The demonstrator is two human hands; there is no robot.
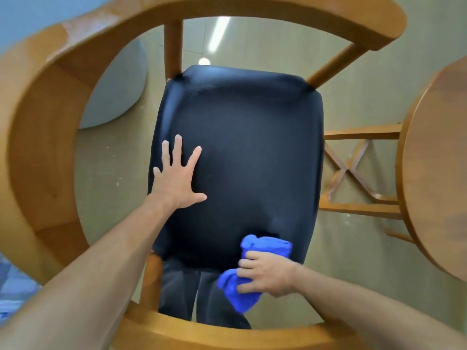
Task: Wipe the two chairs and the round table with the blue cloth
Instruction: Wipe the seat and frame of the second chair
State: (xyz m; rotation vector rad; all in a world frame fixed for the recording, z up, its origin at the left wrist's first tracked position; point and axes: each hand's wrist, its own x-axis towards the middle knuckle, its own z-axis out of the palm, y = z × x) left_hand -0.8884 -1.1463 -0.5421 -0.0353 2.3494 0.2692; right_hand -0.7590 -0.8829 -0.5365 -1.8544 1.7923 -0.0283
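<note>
Partly hidden in the gripping right hand [266, 275], the blue cloth [249, 274] bunches; left hand [177, 176] lies flat, spread.

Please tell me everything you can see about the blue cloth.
The blue cloth is bright blue, soft-looking fabric, bunched and crumpled, not spread flat. The right hand grips its middle with curled fingers, so one end sticks out above the hand and one below. Its upper end lies on the near edge of the dark chair seat.
</note>
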